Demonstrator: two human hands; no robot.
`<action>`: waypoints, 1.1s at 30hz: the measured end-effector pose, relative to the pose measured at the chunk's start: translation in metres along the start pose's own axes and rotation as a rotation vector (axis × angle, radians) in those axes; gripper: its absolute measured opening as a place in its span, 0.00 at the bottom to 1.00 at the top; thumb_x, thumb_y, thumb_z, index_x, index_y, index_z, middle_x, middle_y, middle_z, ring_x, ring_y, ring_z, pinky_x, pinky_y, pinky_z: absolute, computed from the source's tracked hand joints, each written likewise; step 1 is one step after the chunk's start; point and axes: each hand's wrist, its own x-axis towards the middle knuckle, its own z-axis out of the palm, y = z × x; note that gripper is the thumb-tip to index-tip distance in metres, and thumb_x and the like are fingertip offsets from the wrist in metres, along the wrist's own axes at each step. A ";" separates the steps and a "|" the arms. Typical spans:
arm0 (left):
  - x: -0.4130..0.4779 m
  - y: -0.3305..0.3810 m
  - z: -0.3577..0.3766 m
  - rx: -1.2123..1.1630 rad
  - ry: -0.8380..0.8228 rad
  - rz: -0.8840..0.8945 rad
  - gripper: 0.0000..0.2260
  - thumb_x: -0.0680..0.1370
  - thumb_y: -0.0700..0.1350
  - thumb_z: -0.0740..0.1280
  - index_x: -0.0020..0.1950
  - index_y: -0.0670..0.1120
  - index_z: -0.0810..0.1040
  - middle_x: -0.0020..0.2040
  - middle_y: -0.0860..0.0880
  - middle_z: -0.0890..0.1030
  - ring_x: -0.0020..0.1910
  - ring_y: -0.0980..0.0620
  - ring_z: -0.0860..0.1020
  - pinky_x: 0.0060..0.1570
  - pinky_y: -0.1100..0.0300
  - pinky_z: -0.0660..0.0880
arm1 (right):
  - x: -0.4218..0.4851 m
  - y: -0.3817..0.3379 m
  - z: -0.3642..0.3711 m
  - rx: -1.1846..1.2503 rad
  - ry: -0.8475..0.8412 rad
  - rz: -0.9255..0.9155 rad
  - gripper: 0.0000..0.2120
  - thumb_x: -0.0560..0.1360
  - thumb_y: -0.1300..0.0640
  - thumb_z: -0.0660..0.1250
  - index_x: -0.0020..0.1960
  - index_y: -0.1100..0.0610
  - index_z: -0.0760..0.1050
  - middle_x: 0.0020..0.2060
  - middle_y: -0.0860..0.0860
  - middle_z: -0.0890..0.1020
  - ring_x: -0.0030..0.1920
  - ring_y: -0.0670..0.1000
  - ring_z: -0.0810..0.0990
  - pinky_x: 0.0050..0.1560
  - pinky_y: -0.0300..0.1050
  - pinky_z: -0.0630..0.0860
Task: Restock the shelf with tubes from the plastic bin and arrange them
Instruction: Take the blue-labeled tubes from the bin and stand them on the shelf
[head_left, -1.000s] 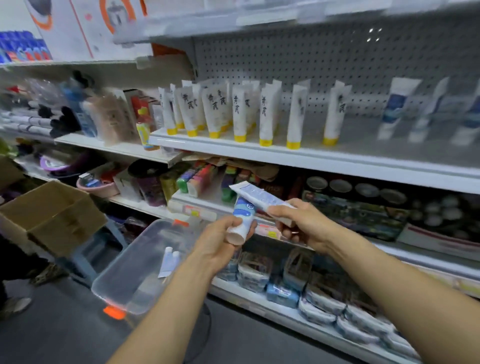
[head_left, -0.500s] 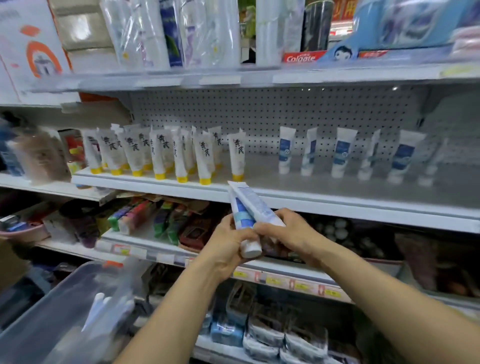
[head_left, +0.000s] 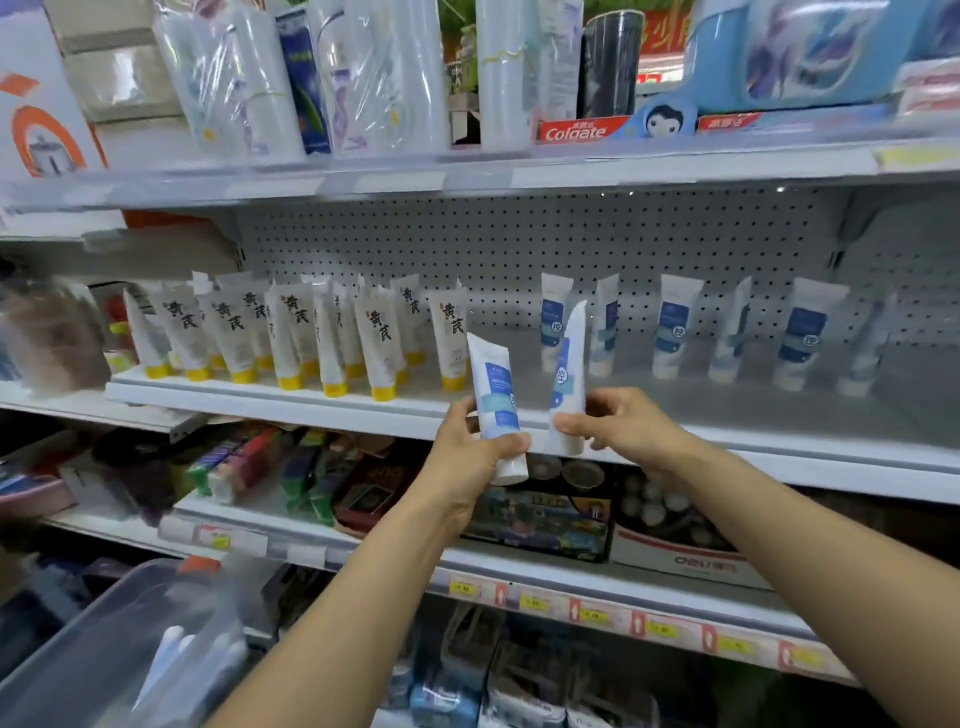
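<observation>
Left tube (head_left: 496, 395): cap down, gripped low in left hand (head_left: 467, 460). Right tube (head_left: 569, 364): pinched nr cap by right hand (head_left: 621, 423). Both at shelf (head_left: 701, 413) front edge, not yet set. Risk (est.): cap snags front lip; bumping yellow-cap tubes (head_left: 376, 338) just left topples them. Room: bare strip nr side, ahead of blue row (head_left: 675, 327).
</observation>
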 end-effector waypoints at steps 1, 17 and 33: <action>0.009 0.001 -0.001 0.007 0.007 0.012 0.30 0.70 0.35 0.75 0.68 0.49 0.68 0.59 0.46 0.78 0.56 0.47 0.80 0.58 0.50 0.77 | 0.010 0.000 -0.004 -0.014 0.029 -0.007 0.14 0.72 0.56 0.73 0.57 0.57 0.80 0.50 0.50 0.84 0.44 0.47 0.80 0.42 0.38 0.73; 0.104 0.005 -0.011 0.003 -0.032 0.037 0.16 0.75 0.38 0.70 0.58 0.52 0.71 0.59 0.45 0.78 0.58 0.44 0.79 0.61 0.41 0.74 | 0.124 0.016 0.003 -0.247 0.159 0.012 0.12 0.71 0.60 0.73 0.53 0.56 0.77 0.48 0.53 0.82 0.49 0.54 0.80 0.49 0.44 0.74; 0.094 0.000 0.022 0.010 0.091 0.099 0.22 0.75 0.32 0.68 0.61 0.48 0.62 0.57 0.43 0.76 0.48 0.51 0.79 0.42 0.57 0.80 | 0.063 0.001 0.017 -0.142 0.043 -0.165 0.15 0.70 0.55 0.75 0.53 0.57 0.77 0.41 0.49 0.80 0.41 0.45 0.76 0.46 0.42 0.76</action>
